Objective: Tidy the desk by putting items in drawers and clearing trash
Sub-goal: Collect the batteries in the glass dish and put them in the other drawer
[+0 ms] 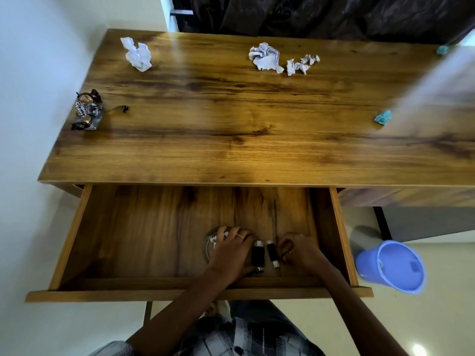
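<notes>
The desk drawer [77, 227] is pulled out wide. Both of my hands are inside it, near its front. My left hand [231, 250] lies with spread fingers on a clear round object [211, 240], and its thumb side touches a black cylindrical item [257, 256]. A second black item [272, 253] lies just to the right of the first. My right hand [299, 250] rests beside this one with loosely curled fingers and holds nothing. On the desktop [231, 140] lie crumpled white papers [137, 54] [264, 57] [302, 64], a dark snack wrapper [88, 110] and two teal scraps [383, 117] [442, 50].
A blue plastic bin [393, 265] stands on the floor to the right of the drawer. A white wall runs along the desk's left side. Dark plastic sheeting [308, 14] hangs behind the desk. A small dark scrap [120, 109] lies next to the wrapper.
</notes>
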A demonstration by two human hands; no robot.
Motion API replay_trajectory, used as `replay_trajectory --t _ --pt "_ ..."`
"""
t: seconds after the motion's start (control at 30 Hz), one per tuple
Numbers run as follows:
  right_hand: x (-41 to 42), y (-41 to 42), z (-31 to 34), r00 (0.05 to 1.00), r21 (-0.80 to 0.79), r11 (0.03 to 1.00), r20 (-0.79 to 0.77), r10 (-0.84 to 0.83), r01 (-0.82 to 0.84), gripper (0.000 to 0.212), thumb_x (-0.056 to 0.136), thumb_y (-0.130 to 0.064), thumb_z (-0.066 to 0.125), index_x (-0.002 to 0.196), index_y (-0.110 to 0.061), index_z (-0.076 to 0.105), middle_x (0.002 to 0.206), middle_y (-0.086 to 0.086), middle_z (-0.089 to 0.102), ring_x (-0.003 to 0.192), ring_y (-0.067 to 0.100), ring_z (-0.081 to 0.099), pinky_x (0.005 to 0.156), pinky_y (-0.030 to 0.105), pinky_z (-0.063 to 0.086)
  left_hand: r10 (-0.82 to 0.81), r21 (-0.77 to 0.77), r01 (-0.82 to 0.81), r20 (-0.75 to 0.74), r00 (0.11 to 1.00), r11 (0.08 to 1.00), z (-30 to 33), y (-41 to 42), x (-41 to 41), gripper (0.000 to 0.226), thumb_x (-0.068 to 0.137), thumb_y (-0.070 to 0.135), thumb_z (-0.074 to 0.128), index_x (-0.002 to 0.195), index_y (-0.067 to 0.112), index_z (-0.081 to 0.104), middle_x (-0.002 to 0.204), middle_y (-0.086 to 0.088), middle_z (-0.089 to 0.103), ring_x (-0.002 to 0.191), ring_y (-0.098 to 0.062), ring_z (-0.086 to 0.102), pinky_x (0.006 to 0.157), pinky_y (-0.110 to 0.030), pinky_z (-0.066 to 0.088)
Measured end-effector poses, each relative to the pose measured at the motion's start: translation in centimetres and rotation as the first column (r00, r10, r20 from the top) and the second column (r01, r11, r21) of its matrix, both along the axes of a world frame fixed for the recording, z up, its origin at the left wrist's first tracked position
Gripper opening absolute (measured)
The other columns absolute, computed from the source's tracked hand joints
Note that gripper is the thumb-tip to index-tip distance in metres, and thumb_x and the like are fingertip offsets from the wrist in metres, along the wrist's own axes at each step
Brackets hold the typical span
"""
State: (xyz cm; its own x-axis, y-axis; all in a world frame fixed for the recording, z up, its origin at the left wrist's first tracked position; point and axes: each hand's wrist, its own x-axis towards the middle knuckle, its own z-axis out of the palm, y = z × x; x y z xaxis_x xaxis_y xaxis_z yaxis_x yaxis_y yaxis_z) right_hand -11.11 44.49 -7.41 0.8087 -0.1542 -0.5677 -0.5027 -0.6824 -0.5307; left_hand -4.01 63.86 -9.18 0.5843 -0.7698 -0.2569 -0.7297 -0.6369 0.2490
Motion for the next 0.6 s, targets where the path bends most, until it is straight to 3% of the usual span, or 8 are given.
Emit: replay_trajectory --t 0.07,0.23,0.37,0.5,0.6 --pt "0.4 0.1 -0.1 1.0 -0.001 1.0 -0.002 0.028 -0.028 0.032 0.085 -0.001 0.06 0.116 -0.01 0.059 0.114 0.007 0.064 0.09 0.004 0.057 0.066 0.009 0.047 -0.003 0.008 0.003 0.008 1.0 1.0 0.0 -0.1 0.0 0.073 0.079 0.062 0.054 0.139 0.025 0.037 0.146 0.003 0.036 0.137 -0.02 0.025 0.112 -0.046 0.007" --pt "0.6 -0.2 0.2 0.99 -0.055 0.995 0.121 -0.078 0.086 0.03 0.086 -0.003 0.06 0.116 -0.009 0.06 0.117 0.004 0.063 0.103 0.009 0.058 0.075 0.009 0.041 -0.006 0.018 0.006 0.008 1.0 1.0 0.0 -0.1 0.1 0.073 0.08 0.062 0.054 0.14 0.025 0.036 0.146 0.002 0.036 0.137 -0.02 0.025 0.113 -0.047 0.007" --pt "0.5 0.0 0.1 0.998 -0.075 0.997 0.059 -0.028 0.032 0.035 0.086 -0.003 0.06 0.121 -0.008 0.056 0.123 0.007 0.059 0.107 0.013 0.057 0.084 0.013 0.041 -0.028 0.025 0.028 0.015 0.999 0.999 -0.2 -0.4 0.2 0.072 0.081 0.06 0.055 0.141 0.026 0.034 0.146 0.003 0.037 0.137 -0.02 0.025 0.113 -0.047 0.006" --pt "0.8 0.8 -0.3 0.999 -0.059 0.998 0.029 -0.033 0.035 0.037 0.082 -0.005 0.066 0.117 -0.01 0.057 0.108 0.001 0.059 0.088 0.0 0.049 0.064 0.006 0.037 -0.065 0.041 0.064 0.023 0.998 0.997 0.0 -1.1 0.2 0.069 0.083 0.057 0.055 0.141 0.025 0.035 0.142 -0.002 0.041 0.134 -0.024 0.029 0.112 -0.048 0.008" --pt "0.2 1.3 -0.6 0.997 -0.05 0.996 0.015 -0.076 0.077 0.033 0.083 -0.005 0.065 0.115 -0.01 0.058 0.102 0.002 0.06 0.074 -0.003 0.047 0.059 0.008 0.038 -0.092 0.04 0.09 0.044 0.995 0.995 -0.4 -1.4 -0.2 0.067 0.081 0.055 0.059 0.136 0.022 0.045 0.134 -0.004 0.051 0.128 -0.026 0.04 0.112 -0.048 0.015"
